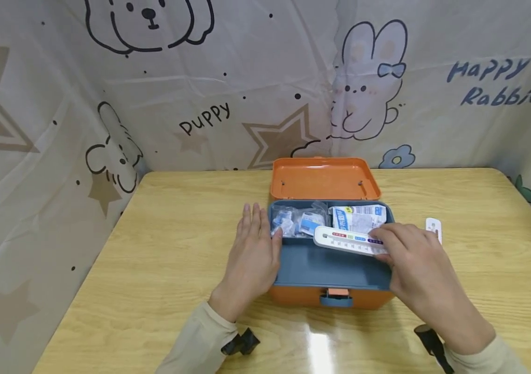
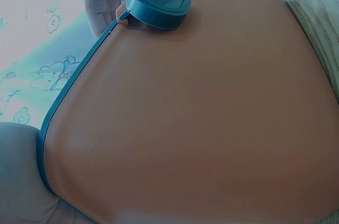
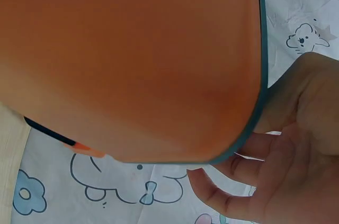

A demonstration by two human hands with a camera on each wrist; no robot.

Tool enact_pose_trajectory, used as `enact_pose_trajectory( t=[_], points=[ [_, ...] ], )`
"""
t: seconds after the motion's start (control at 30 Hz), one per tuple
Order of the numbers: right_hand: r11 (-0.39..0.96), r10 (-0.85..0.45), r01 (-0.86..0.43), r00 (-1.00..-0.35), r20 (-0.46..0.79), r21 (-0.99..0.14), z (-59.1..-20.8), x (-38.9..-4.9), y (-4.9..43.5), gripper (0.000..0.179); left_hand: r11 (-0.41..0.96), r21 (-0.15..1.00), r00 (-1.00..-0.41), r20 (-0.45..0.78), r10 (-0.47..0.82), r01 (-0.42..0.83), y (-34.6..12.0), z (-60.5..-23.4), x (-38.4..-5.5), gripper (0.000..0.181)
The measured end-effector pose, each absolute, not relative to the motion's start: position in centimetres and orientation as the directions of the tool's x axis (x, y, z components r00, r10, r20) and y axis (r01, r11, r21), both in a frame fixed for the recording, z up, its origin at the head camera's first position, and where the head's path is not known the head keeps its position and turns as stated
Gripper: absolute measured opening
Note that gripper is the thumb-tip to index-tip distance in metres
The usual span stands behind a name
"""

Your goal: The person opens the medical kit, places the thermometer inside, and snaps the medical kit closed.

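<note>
While the orange box (image 1: pixel 326 249) sits open at the middle of the wooden surface (image 1: pixel 162 270), lid tipped back toward the curtain, the action is all over its blue tray (image 1: pixel 321 267). Right hand (image 1: pixel 414 270), fingers curled over one end of a long white strip case (image 1: pixel 346 240) with coloured labels, holds it slanted across the tray, just in front of the box's rear compartments. Left hand (image 1: pixel 253 254) lies flat and relaxed against the box's left wall, fingers straight, holding nothing, steadying by the look of it. Behind the case, the rear compartments hold small blue-and-white packets (image 1: pixel 295 222) and a white printed pouch (image 1: pixel 356 217). By my reading this is the placing stage: the case hangs over the tray's empty front bay, and the next move calls for levelling it so it fits lengthwise. Just right of the box a small white device (image 1: pixel 433 227) lies on the surface. Around the box, pale wood grain with a glare patch in front; behind it, a cartoon curtain (image 1: pixel 200 104) of puppies, rabbits and stars.
</note>
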State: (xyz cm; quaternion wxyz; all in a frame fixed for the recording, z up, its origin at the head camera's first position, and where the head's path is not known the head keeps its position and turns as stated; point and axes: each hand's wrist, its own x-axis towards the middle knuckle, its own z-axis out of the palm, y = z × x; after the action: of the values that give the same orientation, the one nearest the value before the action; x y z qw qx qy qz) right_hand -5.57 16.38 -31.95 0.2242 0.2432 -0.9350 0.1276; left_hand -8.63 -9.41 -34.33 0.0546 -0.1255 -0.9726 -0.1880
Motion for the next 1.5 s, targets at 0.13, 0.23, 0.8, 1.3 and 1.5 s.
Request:
enact_pose_trajectory(
  t=[0.13,0.23,0.8,1.3,1.5],
  points=[
    [0.844,-0.407,-0.520,-0.780,0.475,-0.131,-31.9,-5.9,16.2,0.036,0.892,0.358,-0.958,0.174,0.228,0.277,-9.3,-34.2,-9.0,0.059],
    [0.843,-0.415,-0.519,-0.794,0.444,-0.140,-32.1,-5.8,15.8,0.035,0.902,0.347,-0.964,0.151,0.218,0.258,-9.4,-34.3,-8.8,0.058],
    [0.835,-0.452,-0.535,-0.801,0.392,-0.132,-32.2,-6.2,14.9,0.030,0.895,0.364,-0.966,0.136,0.221,0.256,-9.2,-34.4,-8.7,0.059],
    [0.846,-0.462,-0.519,-0.828,0.318,-0.124,-32.0,-6.0,14.3,0.029,0.892,0.374,-0.966,0.137,0.220,0.256,-9.3,-34.3,-8.7,0.059],
    [0.837,-0.469,-0.528,-0.826,0.314,-0.140,-32.2,-6.1,14.2,0.028,0.891,0.371,-0.964,0.145,0.222,0.261,-9.5,-34.3,-8.6,0.058]
  ],
)
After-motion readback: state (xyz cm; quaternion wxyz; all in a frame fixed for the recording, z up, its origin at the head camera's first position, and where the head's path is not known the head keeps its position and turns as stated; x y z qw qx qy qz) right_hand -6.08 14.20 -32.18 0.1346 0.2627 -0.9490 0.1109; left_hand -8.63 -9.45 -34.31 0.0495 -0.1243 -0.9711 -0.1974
